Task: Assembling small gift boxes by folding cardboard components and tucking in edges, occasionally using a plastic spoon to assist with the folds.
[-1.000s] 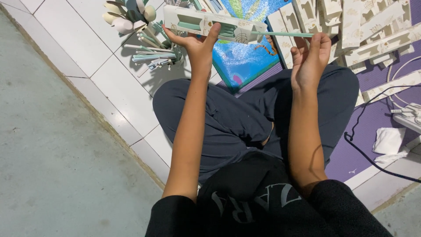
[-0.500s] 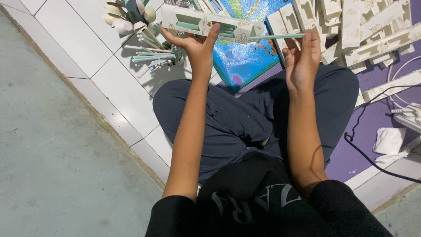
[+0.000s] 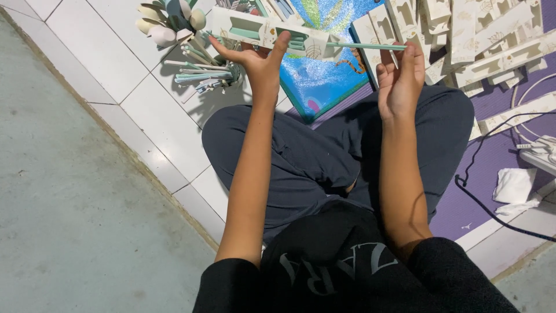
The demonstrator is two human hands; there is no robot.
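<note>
At the far left lies bare grey concrete floor (image 3: 75, 220), edged by white floor tiles (image 3: 116, 46). On the tiles near the top stands a bunch of pale spoons and sticks (image 3: 185, 40), cream and mint, their rounded heads up and their handles bundled low; whether a holder keeps them together cannot be told.

The left hand (image 3: 258, 61) is raised, thumb spread to one side and fingers to the other, its grip pinching a long cream cardboard sleeve (image 3: 263, 32) from below. The sleeve lies level across the top of the view, with cut-out windows showing mint-green pieces inside and a small leaf mark near its right end.

Behind it on the floor is a glittery blue picture board (image 3: 321, 81) with a dark frame.

From the sleeve's right end sticks a thin mint-green stick (image 3: 365, 46), held level. The right hand (image 3: 399, 81) has its grip pressed together on the stick's far end, fingertips closed around it.

To the right is a heap of flat cream cardboard sleeves (image 3: 492, 40) of the same kind, on a purple mat (image 3: 498, 156). A black cable (image 3: 492, 211) crosses the mat, beside crumpled white tissue (image 3: 515, 185).
</note>
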